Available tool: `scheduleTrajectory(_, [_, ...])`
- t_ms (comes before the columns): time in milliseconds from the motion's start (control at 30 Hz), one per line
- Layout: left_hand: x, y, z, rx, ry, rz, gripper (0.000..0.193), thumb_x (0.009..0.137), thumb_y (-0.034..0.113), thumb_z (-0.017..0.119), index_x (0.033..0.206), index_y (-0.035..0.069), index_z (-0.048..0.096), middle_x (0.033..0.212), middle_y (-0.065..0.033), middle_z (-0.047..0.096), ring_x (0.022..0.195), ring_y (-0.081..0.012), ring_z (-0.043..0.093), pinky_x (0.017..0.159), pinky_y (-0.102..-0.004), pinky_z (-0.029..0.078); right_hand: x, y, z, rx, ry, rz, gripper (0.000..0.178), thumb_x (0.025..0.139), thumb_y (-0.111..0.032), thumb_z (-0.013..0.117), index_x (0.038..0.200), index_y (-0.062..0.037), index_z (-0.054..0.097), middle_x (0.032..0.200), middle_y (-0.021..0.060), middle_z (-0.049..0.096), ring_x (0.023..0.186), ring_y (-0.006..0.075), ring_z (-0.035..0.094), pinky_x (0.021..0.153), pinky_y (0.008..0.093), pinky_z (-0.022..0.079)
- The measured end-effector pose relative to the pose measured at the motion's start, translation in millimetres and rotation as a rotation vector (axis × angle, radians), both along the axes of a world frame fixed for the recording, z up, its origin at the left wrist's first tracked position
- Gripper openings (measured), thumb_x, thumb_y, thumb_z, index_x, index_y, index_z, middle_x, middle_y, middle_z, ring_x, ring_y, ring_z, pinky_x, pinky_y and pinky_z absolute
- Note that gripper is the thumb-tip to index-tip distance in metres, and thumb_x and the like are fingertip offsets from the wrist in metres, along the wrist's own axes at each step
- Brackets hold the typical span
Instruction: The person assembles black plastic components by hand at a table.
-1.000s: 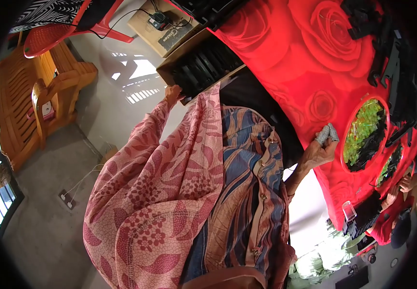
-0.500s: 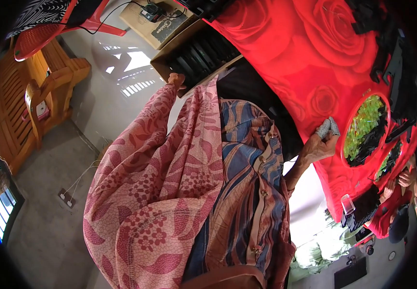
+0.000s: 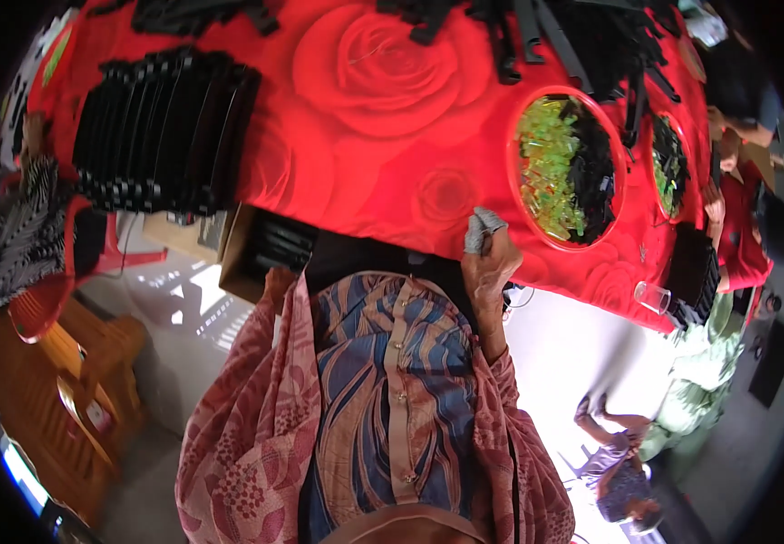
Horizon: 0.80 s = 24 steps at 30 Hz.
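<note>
My left hand (image 3: 278, 285) is low at the table's near edge, by the rim of a cardboard box (image 3: 234, 263) holding black flat pieces (image 3: 281, 243). Its fingers are mostly hidden, so its grip is unclear. Over the near edge of the red rose-print tablecloth (image 3: 369, 204) is my right hand (image 3: 493, 265). Grey coverings (image 3: 481, 230) sit on its fingertips, which are pressed together; anything between them is too small to make out. Just beyond it stands a round red-rimmed tray (image 3: 617, 195) with yellow-green small pieces (image 3: 546, 172) and black small pieces (image 3: 594, 172).
A stack of black slatted pieces (image 3: 165, 131) lies on the table at left. Loose black strips (image 3: 582, 45) cover the far right. A second tray (image 3: 670, 168) and a clear cup (image 3: 652, 296) stand at right. Other people are around the table; a red chair (image 3: 43, 308) stands left.
My view has swung round to face the table, bringing the black stack into sight. My left hand remains by the box, and my right hand remains near the table edge, its fingertips pressed together.
</note>
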<state>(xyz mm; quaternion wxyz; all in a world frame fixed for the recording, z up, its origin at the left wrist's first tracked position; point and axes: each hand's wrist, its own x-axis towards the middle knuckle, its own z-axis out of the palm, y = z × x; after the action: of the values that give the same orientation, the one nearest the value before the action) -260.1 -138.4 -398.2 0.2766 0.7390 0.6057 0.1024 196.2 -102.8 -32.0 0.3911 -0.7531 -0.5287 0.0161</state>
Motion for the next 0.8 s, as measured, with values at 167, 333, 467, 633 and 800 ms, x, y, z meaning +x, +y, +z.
scheduleTrajectory(167, [10,46,97,-0.586,0.138,-0.181,0.025,0.081,0.033,0.064,0.08,0.007,0.066,0.082,-0.0115,0.068,0.076,-0.0268,0.068,0.064,-0.0436,0.051,1,-2,2,0.018,0.1,-0.015,0.015,0.081,-0.004,0.073,0.095,0.0005,0.068,0.087,0.0177,0.071,0.071,0.0343,0.069,0.06,0.0371,0.056])
scheduleTrajectory(333, [24,91,222,-0.342,0.582,-0.965,0.028,0.083,0.03,0.062,0.085,0.002,0.068,0.084,-0.0224,0.067,0.082,-0.0346,0.07,0.064,-0.0454,0.053,-2,2,9,0.132,0.062,0.038,0.016,0.08,-0.004,0.073,0.093,0.0017,0.067,0.088,0.0185,0.07,0.07,0.0332,0.069,0.059,0.038,0.056])
scheduleTrajectory(467, [106,119,394,-1.2,-0.398,-0.207,0.03,0.092,0.028,0.062,0.096,-0.001,0.068,0.083,-0.0103,0.069,0.078,-0.0185,0.067,0.07,-0.0317,0.054,-1,0,4,0.189,0.016,0.069,0.013,0.08,-0.005,0.073,0.088,0.0021,0.065,0.084,0.0179,0.069,0.065,0.0314,0.068,0.057,0.0371,0.055])
scheduleTrajectory(633, [224,151,463,-0.968,-0.526,-0.347,0.017,0.1,0.01,0.054,0.112,0.001,0.062,0.096,-0.0046,0.066,0.082,-0.0108,0.061,0.074,-0.0247,0.05,-1,0,-4,0.211,0.005,0.072,0.014,0.075,-0.004,0.071,0.08,0.0007,0.059,0.077,0.017,0.065,0.059,0.0317,0.063,0.05,0.0386,0.05])
scheduleTrajectory(800, [324,233,454,-0.627,-0.582,-0.554,0.025,0.096,0.014,0.059,0.118,0.004,0.06,0.096,-0.005,0.065,0.083,-0.0096,0.061,0.074,-0.0244,0.05,3,-6,-12,0.096,0.01,0.081,0.016,0.08,-0.004,0.074,0.093,0.0016,0.066,0.087,0.017,0.07,0.067,0.0325,0.068,0.057,0.0364,0.055])
